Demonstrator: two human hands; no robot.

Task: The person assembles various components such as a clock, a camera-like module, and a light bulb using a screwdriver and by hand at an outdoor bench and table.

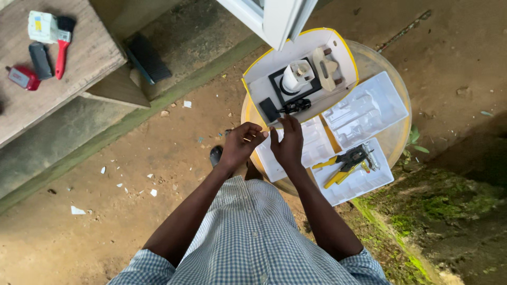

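Observation:
My left hand (241,143) and my right hand (288,142) are raised close together in front of me, fingers spread, nothing visible in them. They hover over the near edge of a round stool (398,100). On it lies a yellow-rimmed white box (338,39) with a white cylindrical part (296,76), a beige bracket (325,67) and small black parts (296,105). Below my right hand are white plastic trays (317,142). Yellow-handled pliers (346,161) lie on the nearest tray.
A wooden bench (79,58) at upper left carries a red-handled brush (63,42), a white device (42,26), a black item (40,59) and a red item (24,77). A black brush (148,58) lies on the concrete step. White scraps dot the dirt floor. Mossy kerb at right.

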